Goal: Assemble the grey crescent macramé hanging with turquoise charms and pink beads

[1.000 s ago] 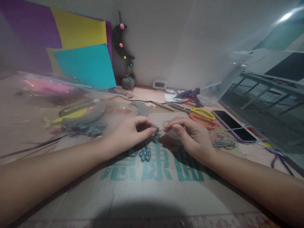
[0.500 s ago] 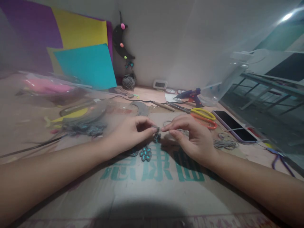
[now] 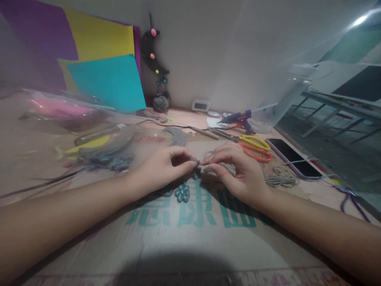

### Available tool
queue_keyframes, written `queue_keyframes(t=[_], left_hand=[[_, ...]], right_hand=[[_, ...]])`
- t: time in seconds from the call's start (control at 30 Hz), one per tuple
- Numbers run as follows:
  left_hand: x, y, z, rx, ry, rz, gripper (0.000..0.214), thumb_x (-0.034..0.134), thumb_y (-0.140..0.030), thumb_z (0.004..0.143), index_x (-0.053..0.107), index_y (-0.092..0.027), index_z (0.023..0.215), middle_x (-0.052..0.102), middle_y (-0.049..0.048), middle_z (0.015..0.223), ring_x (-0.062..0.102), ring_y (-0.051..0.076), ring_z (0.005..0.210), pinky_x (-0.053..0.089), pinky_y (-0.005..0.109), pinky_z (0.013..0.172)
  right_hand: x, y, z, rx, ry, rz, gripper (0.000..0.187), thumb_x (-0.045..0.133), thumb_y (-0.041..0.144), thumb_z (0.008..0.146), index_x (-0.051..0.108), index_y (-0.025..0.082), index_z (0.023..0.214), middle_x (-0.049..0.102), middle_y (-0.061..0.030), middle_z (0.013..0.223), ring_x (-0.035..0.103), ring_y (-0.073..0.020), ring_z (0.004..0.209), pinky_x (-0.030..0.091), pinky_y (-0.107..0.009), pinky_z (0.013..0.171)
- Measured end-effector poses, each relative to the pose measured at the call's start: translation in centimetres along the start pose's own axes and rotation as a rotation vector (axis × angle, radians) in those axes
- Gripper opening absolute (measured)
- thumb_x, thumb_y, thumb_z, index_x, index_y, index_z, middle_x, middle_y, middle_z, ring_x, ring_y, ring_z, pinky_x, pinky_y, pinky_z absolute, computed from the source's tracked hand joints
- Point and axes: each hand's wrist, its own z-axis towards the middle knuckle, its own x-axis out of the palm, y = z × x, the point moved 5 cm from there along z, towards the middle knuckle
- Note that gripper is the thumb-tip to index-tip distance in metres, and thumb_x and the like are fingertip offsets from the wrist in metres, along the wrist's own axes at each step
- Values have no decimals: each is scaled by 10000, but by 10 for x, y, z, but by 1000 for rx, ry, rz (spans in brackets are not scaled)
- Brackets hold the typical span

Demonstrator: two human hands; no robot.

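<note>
Thumb and fingers of my left hand pinch a small dark grey cord piece with turquoise spots, which hangs below the fingertips. My right hand is just to the right, its index fingertip against the top of that piece. The right thumb stays apart from the index finger, and nothing shows between them. Below the left fingers lies a flower-shaped charm with turquoise petals edged in dark grey. Beside it, another small grey piece is partly hidden by the left hand.
Scissors with yellow and orange handles, a blue glue gun and a phone lie at right. Coiled grey cord sits by the phone. Grey-turquoise pieces are at left. A grey crescent lies behind my hands.
My right hand has shifted slightly left, and its index fingertip now touches the small piece. The left hand has stayed in place with its pinch.
</note>
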Motion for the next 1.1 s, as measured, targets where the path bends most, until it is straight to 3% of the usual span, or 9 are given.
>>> queue_keyframes(t=[0.43,0.67,0.87,1.1], left_hand=[[-1,1,0,9,-17,31,228,593,-375,871,725,-191,894,735,16,785,625,145,672,478,245,624],[-4,-4,-1,113,-38,91,234,588,-340,886,757,-227,1004,751,18,928,667,169,855,502,267,810],[-5,-4,-1,124,-14,92,273,535,-345,933,747,-214,1043,743,24,916,659,168,843,497,278,837],[-3,-4,1,112,-16,93,286,531,-361,924,749,-208,1028,750,34,935,664,185,849,508,308,839]], right_hand=[[-1,-5,-3,28,-43,-31,109,593,144,900,582,241,949,663,-23,863,626,-185,833,493,-373,792],[4,-12,1,111,25,-80,75,605,204,925,637,224,989,619,2,784,597,-156,756,484,-315,731],[5,-20,-2,157,-1,-38,164,603,136,876,589,215,1018,574,-4,829,591,-163,812,490,-327,782],[6,-23,-4,253,0,21,146,630,115,864,623,215,970,650,3,844,627,-148,806,497,-298,780]])
